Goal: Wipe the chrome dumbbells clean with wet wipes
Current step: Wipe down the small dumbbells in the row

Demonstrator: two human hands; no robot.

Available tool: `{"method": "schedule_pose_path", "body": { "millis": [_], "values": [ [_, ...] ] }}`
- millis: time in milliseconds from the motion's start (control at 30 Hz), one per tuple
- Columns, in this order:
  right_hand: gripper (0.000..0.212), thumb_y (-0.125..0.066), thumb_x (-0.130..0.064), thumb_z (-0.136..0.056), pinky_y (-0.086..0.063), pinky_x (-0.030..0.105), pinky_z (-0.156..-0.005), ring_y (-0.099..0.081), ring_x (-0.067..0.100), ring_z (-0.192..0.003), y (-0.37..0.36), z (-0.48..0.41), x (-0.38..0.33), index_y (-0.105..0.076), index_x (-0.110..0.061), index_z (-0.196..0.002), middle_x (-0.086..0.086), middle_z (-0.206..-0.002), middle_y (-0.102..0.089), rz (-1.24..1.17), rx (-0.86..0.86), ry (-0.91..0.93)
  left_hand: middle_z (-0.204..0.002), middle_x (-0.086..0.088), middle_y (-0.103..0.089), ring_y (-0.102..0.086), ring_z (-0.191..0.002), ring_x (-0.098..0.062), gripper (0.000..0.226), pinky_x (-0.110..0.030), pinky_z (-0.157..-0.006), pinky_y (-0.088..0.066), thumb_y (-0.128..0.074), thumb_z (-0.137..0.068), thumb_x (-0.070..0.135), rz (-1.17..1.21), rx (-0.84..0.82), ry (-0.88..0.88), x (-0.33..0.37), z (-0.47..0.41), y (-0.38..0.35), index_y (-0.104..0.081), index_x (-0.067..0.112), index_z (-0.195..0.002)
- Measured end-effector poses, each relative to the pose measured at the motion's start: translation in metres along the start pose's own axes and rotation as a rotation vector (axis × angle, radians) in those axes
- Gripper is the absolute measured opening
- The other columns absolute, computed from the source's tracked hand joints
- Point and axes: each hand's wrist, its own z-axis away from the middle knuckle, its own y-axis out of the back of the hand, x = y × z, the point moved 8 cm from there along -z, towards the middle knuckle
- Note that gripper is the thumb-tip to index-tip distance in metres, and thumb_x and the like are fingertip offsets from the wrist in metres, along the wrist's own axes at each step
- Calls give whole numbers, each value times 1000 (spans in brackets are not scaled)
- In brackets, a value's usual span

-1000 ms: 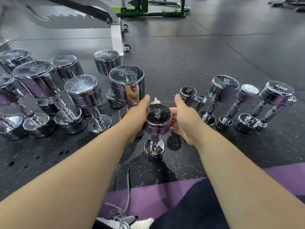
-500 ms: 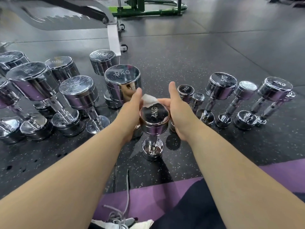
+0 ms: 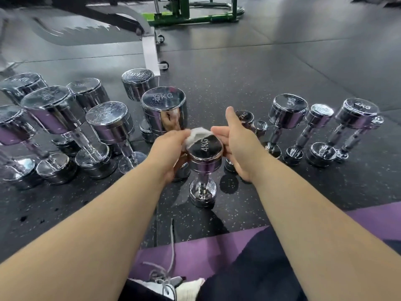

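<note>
It's a gym, plainly: chrome dumbbells stand on end from 9 to 3 o'clock on speckled rubber floor, a weight bench at 11, a green machine frame at 12, a purple mat at 6.

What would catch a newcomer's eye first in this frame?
The upright 4KG dumbbell at centre, its head held between the left hand and right hand, with a white wet wipe bunched on its far rim. Bigger chrome dumbbells crowd the floor to the left; smaller ones line the right.
</note>
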Motion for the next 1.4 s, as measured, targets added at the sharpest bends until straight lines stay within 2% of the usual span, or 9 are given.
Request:
{"method": "schedule_pose_path", "body": {
  "millis": [133, 233, 367, 467, 733, 900, 1033, 1233, 1400],
  "values": [
    [22, -54, -40, -81, -44, 50, -93, -47, 22, -83, -5, 8, 16, -58, -21, -72, -2, -80, -57, 90, 39, -16, -61, -4, -49, -45, -39, -8, 20, -25, -54, -39, -49, -89, -1, 65, 104, 55, -20, 4, 13, -58, 9, -74],
    [20, -50, -26, -77, -49, 52, -92, -47, 24, -79, -8, 14, 19, -53, -24, -57, -1, -71, -51, 40, 83, -52, -78, -12, -62, -57, -49, -11, 22, -19, -45, -46, -45, -87, -9, 77, 119, 87, -30, 12, 16, -62, 1, -98],
    [28, -48, -41, -90, -51, 40, -91, -63, 30, -87, -2, 30, 24, -54, -21, -72, 7, -89, -64, 80, 175, -121, -60, -6, -62, -54, -40, -9, 24, -14, -30, -33, -40, -92, -10, 37, 69, 155, -37, 31, 13, -61, 0, -93],
    [43, -49, -51, -98, -54, 44, -95, -67, 32, -96, -9, 45, 42, -54, -9, -94, 20, -102, -66, -222, 64, -317, -90, -17, -69, -57, -43, -9, 24, -14, -35, -40, -47, -90, -15, 30, 39, 161, -38, 36, 12, -61, -4, -106],
    [17, -56, 14, -88, -57, 21, -77, -68, 26, -91, -26, 55, 49, -62, 15, -104, 24, -101, -67, -457, -88, -347, -74, -10, -65, -57, -49, -10, 24, -15, -36, -39, -69, -79, -8, -1, 48, 63, -35, 53, 7, -55, 10, -85],
    [13, -58, 18, -83, -54, 15, -54, -61, 16, -65, -1, 50, 54, -61, 6, -78, 15, -79, -64, -503, 221, -249, -59, -3, -69, -63, -54, -10, 11, -17, -45, -51, -57, -88, -2, 150, 36, 88, -33, 46, 7, -57, 9, -83],
    [20, -61, 14, -82, -55, 31, -86, -63, 19, -75, 26, 39, 34, -65, -5, -79, 11, -81, -67, -467, 412, -58, -68, -5, -65, -63, -57, -13, 9, -18, -51, -56, -56, -89, -1, 214, 88, 45, -26, 39, 12, -58, 6, -85],
    [30, -48, 7, -86, -55, 22, -63, -65, 14, -64, 8, 27, 22, -74, -7, -88, 2, -55, -65, -368, 270, 51, -58, 5, -65, -61, -51, -5, 14, -18, -57, -51, -51, -89, 0, 203, 131, -29, -16, 26, 13, -62, 9, -88],
    [27, -45, -23, -101, -51, 30, -89, -68, 16, -104, -1, 17, -3, -71, -19, -108, 1, -109, -74, -185, 139, 156, -56, 9, -61, -54, -49, 0, 25, -16, -55, -46, -47, -89, 1, 96, 135, -124, -4, 19, 8, -70, 10, -92]
  ]
}}
